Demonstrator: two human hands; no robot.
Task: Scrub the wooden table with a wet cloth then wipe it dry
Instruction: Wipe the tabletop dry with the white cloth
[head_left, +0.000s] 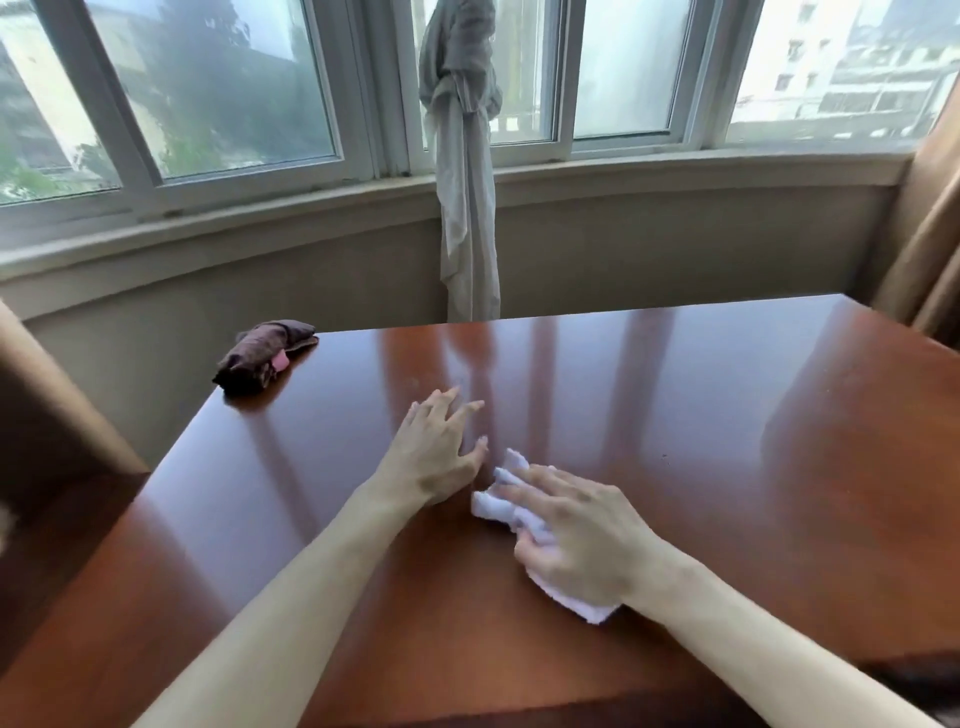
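Note:
A glossy reddish-brown wooden table (701, 441) fills the lower view. My right hand (576, 530) lies palm-down with spread fingers on a crumpled white cloth (498, 506), pressing it against the tabletop near the middle. My left hand (436, 457) rests flat on the bare wood just left of the cloth, fingers straight and spread, holding nothing. A dark brown folded cloth (262, 356) with a bit of pink showing sits at the table's far left corner.
A knotted grey-white curtain (465, 182) hangs behind the table's far edge in front of a curved window sill (675, 166). A tan drape (930, 234) hangs at the right. A brown chair back (47, 415) stands beside the table's left edge.

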